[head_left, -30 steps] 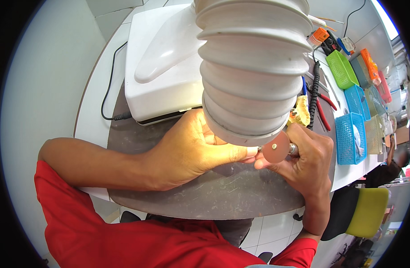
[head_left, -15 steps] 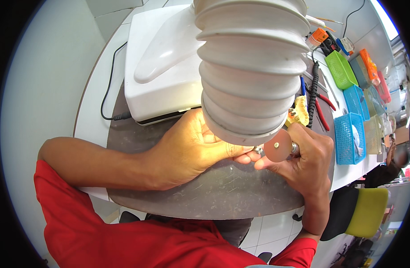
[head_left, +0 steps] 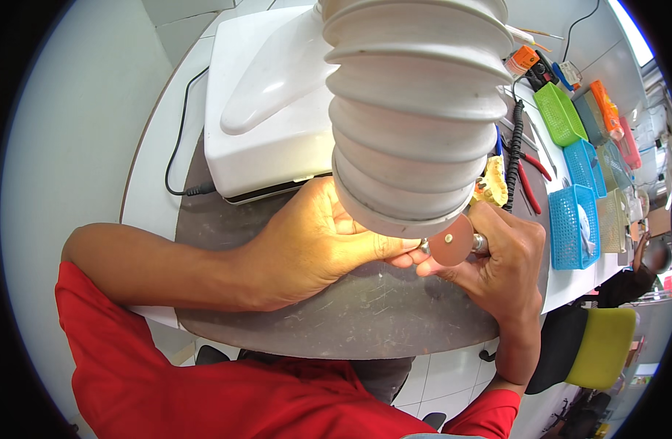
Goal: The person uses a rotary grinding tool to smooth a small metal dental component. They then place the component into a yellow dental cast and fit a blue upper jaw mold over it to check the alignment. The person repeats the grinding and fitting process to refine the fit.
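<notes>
A white worktable (head_left: 160,146) carries a dark grey mat (head_left: 351,322). Over it hangs a thick, ribbed white hose (head_left: 416,117), its round mouth just above two bare hands; behind and to its left sits a white boxy machine (head_left: 270,157). On the right stand two blue plastic baskets (head_left: 572,234) and a green one (head_left: 559,115). Near the right hand lie a black coiled cord (head_left: 512,161), a red-handled tool (head_left: 529,189) and a yellow-and-cream dental cast (head_left: 495,183).

The left hand (head_left: 314,252), coming in from the left, pinches with its thumb against its fingers. The right hand (head_left: 503,252) curls closed around a silver rotary handpiece (head_left: 481,244), mostly hidden in the fist; its visible nose points left, long axis roughly crosswise. At that nose, below the hose's mouth, is a reddish-brown disc (head_left: 458,247), upright and slightly oval, its flat face turned toward the viewer and leftward. Just left of the disc, a small shiny metal piece (head_left: 424,246) sits in the left hand's pinch; its own long axis is hidden.
</notes>
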Tool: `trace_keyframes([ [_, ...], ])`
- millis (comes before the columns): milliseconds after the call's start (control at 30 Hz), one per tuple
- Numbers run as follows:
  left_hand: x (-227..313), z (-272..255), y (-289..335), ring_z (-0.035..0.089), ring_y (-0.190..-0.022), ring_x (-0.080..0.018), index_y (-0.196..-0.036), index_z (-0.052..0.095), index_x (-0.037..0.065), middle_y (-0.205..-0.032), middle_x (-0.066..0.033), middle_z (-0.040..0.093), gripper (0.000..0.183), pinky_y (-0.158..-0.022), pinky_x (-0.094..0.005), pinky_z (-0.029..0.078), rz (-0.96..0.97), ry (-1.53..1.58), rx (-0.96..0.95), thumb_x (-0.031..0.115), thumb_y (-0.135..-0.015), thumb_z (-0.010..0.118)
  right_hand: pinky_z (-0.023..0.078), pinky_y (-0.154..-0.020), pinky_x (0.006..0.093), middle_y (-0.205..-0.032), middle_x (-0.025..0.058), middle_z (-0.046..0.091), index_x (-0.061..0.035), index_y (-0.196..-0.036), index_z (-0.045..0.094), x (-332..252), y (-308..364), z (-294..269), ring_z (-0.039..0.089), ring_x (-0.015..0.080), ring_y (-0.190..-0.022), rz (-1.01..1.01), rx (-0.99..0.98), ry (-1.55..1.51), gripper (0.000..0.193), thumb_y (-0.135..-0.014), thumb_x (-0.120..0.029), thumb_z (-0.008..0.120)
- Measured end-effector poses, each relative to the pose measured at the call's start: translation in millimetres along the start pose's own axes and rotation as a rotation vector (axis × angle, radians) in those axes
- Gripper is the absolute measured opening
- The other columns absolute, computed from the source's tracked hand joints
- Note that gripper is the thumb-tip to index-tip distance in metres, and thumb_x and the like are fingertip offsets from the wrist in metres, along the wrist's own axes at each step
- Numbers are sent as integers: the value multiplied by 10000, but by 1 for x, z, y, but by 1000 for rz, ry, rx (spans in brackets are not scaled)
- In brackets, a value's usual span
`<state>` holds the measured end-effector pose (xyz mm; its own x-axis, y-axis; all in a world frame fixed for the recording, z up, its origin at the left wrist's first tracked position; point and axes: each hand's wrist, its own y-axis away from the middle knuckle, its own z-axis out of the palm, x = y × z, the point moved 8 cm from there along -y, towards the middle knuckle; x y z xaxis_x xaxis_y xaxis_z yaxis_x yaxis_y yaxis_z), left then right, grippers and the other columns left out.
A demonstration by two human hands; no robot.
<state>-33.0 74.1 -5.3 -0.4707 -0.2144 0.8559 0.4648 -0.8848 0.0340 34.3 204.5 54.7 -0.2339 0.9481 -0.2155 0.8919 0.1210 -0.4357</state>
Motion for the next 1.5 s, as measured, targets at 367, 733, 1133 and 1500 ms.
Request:
trace_keyframes([
  [367, 0, 0, 0, 653, -992, -142, -1150, 606, -50, -1071, -100, 675, 241, -884, -280, 541, -9, 6, 20, 44, -930, 636, 348, -407, 330, -519, 34, 435, -79, -648, 483, 2, 1, 1, 437, 185, -416, -4, 5, -10, 622, -580, -537, 898],
  [733, 0, 1, 1, 635, -973, -133, -1165, 586, -55, -1064, -99, 657, 243, -866, -272, 531, 18, 46, -3, 48, -947, 612, 353, -411, 326, -534, 40, 437, -72, -657, 490, 1, 1, -1, 448, 193, -428, -10, -8, 5, 639, -571, -567, 885],
  [1133, 2, 3, 1, 618, -951, -129, -1150, 575, -48, -1032, -92, 648, 233, -826, -272, 521, -19, -5, -45, 46, -943, 621, 339, -398, 326, -515, 23, 418, -83, -660, 494, -2, -1, -1, 464, 183, -420, 1, -3, 27, 634, -571, -577, 880],
  [1500, 2, 5, 1, 608, -927, -121, -1119, 589, -42, -1001, -80, 646, 200, -808, -269, 509, -4, 14, -47, 46, -943, 623, 342, -397, 320, -515, 19, 424, -83, -661, 492, 0, 1, -1, 460, 176, -418, 5, 14, 5, 630, -568, -564, 888],
])
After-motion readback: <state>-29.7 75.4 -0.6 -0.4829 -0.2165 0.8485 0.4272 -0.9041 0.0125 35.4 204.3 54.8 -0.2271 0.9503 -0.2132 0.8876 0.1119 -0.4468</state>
